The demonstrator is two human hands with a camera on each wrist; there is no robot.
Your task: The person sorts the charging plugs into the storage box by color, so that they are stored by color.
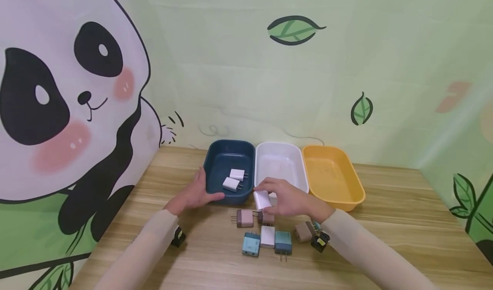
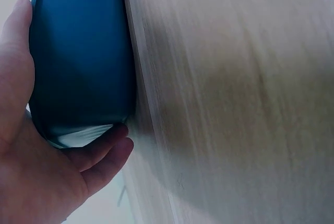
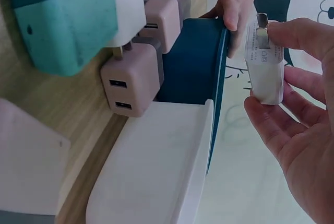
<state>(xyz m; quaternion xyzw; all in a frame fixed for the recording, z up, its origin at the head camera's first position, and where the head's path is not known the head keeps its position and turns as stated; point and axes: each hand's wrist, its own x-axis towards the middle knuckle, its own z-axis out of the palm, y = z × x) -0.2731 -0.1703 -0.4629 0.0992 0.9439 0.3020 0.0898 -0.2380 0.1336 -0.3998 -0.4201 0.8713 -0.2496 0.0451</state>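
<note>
- Right hand (image 1: 289,198): pinched a white USB wall charger (image 1: 262,200) between thumb and fingers, clear of the table. The charger was at the front of the bins, near where the blue and white ones met; its metal prongs showed beside the thumb in the right wrist view.
- Left hand (image 1: 194,191): spread around the near left corner of the dark blue bin (image 1: 227,161), thumb along the front rim, fingers against the left wall; it rested there relaxed.
- Dark blue bin contents: two white chargers (image 1: 231,184), lying close together.
- White bin (image 1: 279,166): stood directly right of the blue one, with the yellow bin (image 1: 331,174) next in the row.
- Wooden table (image 1: 208,260), in front of the bins: two pink chargers (image 1: 245,218) lay nearest the bins; below them lay a teal charger (image 1: 251,244), another white charger (image 1: 267,237) and a two-tone teal charger (image 1: 283,242), side by side.
- Beige charger (image 1: 304,231): lay farther right, near the right wrist.
- Backdrop: pale green, printed with a panda (image 1: 111,123) and leaves.
</note>
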